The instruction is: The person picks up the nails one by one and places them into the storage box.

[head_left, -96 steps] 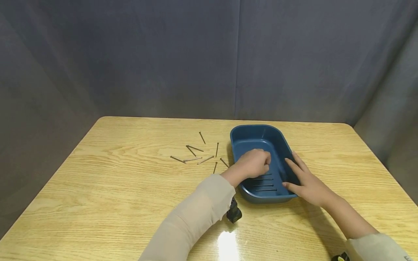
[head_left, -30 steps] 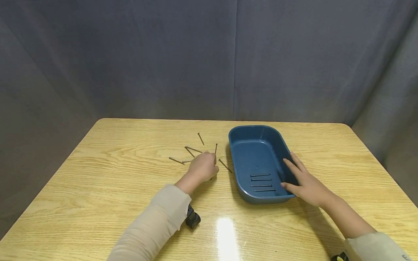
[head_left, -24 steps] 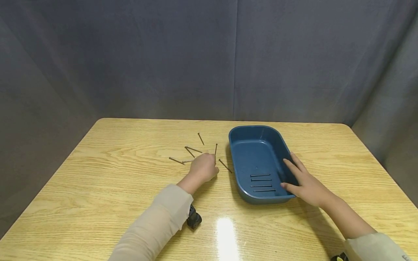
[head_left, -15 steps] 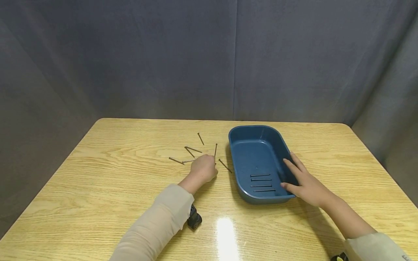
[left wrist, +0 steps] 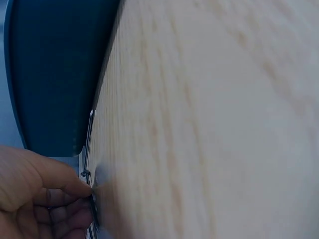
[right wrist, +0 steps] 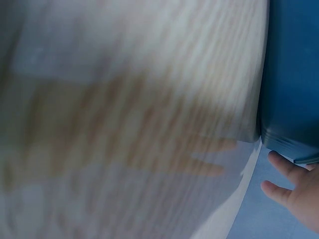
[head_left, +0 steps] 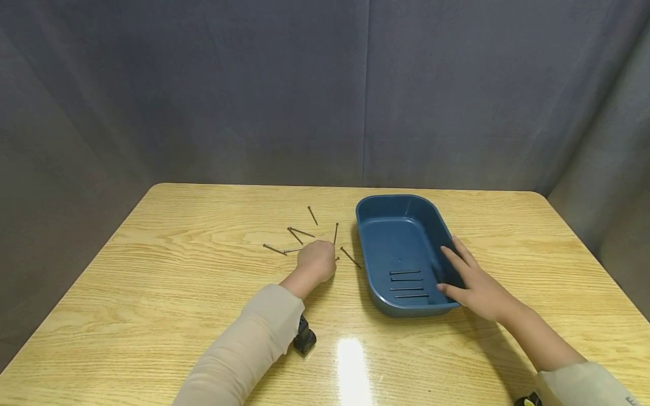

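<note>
My left hand (head_left: 317, 261) is low over the table among loose nails, thumb and fingertips pinching a nail (left wrist: 93, 211), seen in the left wrist view. In the head view the held nail's head (head_left: 337, 259) peeks out right of the fingers; the rest is hidden. Close by on the right lies a slanted nail (head_left: 350, 257), and just beyond the hand an upright-pointing nail (head_left: 336, 233). My right hand (head_left: 482, 289) rests at the right rim of a blue plastic tray (head_left: 396, 237), fingers spread and fairly straight, some inside and some outside. Several nails (head_left: 409, 288) lie side by side at the tray's near end.
More loose nails lie left of the tray: one far nail (head_left: 312, 215), a crossing pair (head_left: 302, 232) and a nail (head_left: 274, 249) at the far left. The wooden table (head_left: 167, 293) ends at a grey curtain (head_left: 254, 96) behind.
From over the tray, my left hand has moved left to the loose nails and taken hold of one. Lately it shifts only slightly, and the nail's head now shows. My right hand stays put.
</note>
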Demonstrator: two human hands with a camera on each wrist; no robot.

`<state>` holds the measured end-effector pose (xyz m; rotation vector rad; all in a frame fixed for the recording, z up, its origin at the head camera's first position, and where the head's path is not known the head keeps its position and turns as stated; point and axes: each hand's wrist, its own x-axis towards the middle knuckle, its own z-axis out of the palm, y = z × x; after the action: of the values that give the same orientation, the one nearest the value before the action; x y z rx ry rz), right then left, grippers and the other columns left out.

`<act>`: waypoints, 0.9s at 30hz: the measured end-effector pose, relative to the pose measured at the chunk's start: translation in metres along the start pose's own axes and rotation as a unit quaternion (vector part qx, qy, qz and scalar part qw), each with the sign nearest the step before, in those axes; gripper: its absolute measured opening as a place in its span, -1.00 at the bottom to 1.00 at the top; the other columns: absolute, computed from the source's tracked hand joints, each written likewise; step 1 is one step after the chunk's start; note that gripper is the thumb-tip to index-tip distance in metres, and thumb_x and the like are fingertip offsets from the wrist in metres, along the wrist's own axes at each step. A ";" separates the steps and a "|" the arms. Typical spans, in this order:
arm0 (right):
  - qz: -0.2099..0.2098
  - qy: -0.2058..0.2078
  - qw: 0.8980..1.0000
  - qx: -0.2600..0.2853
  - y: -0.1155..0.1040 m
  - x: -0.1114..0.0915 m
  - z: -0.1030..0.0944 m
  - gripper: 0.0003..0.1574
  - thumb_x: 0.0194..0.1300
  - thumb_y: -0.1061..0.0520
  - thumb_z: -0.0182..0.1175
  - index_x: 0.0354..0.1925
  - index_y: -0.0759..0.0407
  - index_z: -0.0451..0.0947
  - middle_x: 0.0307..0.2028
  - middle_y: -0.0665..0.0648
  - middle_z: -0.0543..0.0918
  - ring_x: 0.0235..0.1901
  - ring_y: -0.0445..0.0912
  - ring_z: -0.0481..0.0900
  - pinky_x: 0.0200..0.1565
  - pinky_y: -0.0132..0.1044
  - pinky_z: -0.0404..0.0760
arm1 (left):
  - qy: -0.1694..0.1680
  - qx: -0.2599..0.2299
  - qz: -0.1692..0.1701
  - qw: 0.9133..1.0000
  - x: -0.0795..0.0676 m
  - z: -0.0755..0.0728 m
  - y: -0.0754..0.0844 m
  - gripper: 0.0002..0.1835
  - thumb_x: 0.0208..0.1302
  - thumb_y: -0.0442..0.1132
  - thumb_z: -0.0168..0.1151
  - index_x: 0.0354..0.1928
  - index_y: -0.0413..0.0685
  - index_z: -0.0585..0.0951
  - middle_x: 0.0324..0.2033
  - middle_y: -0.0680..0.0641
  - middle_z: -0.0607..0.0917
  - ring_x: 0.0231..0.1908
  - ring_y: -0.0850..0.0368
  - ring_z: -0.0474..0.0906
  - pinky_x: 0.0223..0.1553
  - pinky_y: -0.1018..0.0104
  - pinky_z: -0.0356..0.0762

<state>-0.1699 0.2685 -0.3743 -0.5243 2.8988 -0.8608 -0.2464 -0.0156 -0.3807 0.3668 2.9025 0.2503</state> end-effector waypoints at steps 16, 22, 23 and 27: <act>0.002 -0.005 1.000 0.005 0.001 0.001 -0.001 -0.10 0.18 -0.06 0.03 0.29 0.29 -0.17 0.29 0.23 -0.38 0.19 0.32 -0.20 -0.07 0.29 0.06 | 0.002 -0.127 0.060 0.990 -0.004 -0.008 -0.007 -0.54 0.12 -0.32 0.06 -0.87 -0.02 0.18 -0.91 0.10 0.12 -0.85 0.25 -0.01 -0.75 0.44 0.04; 0.003 -0.006 1.000 0.011 0.002 0.002 0.000 -0.10 0.19 -0.05 0.03 0.29 0.28 -0.17 0.29 0.22 -0.39 0.20 0.31 -0.21 -0.07 0.29 0.05 | 0.009 -0.195 0.100 0.976 -0.005 -0.018 -0.008 -0.58 0.10 -0.40 0.00 -0.86 -0.03 0.19 -0.91 0.09 0.12 -0.83 0.25 -0.03 -0.65 0.41 0.11; 0.002 -0.005 1.000 0.011 0.001 0.002 0.000 -0.10 0.19 -0.05 0.03 0.29 0.28 -0.17 0.29 0.21 -0.39 0.20 0.31 -0.21 -0.06 0.29 0.05 | 0.013 -0.201 0.102 0.974 -0.006 -0.019 -0.008 -0.60 0.09 -0.40 -0.01 -0.84 -0.04 0.21 -0.90 0.09 0.13 -0.82 0.24 -0.03 -0.62 0.40 0.12; -0.001 -0.005 1.000 0.012 0.001 0.000 -0.001 -0.10 0.19 -0.04 0.03 0.29 0.29 -0.17 0.29 0.20 -0.40 0.20 0.31 -0.22 -0.06 0.29 0.05 | 0.028 -0.230 0.108 0.967 -0.008 -0.024 -0.007 -0.75 0.13 -0.39 -0.01 -0.68 -0.07 0.37 -0.81 0.07 0.28 -0.76 0.23 0.10 -0.55 0.37 0.18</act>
<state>-0.1704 0.2692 -0.3740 -0.5268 2.8757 -0.8901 -0.2455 -0.0282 -0.3571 0.5961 2.7367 0.9584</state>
